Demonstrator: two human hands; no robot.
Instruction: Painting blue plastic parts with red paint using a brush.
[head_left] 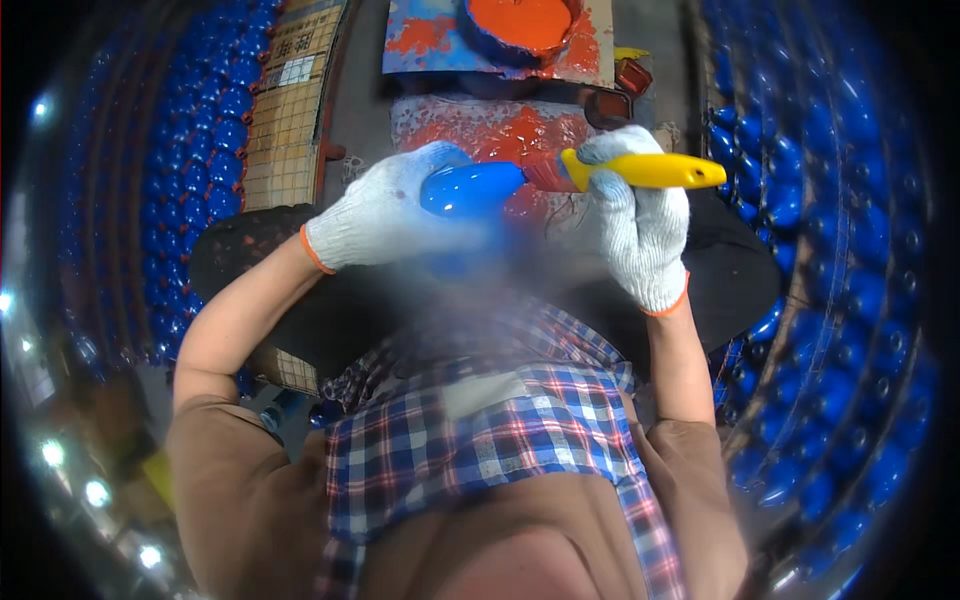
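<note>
Our left hand (385, 215) gripped the blue bulb (470, 188), steadying it; our right hand (635, 215) clasped the yellow-handled brush (640, 170), bristles seemingly touching it.

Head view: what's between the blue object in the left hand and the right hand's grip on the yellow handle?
Only the brush head, reddish, touching the blue object held by the left hand; the right hand grips the yellow handle.

A paint workshop: racks of identical blue pieces (215, 110) fill nine o'clock and more blue pieces (800, 200) three o'clock, while an orange-filled paint basin (520, 25) on a paint-smeared board (420, 40) sits at twelve o'clock.
</note>
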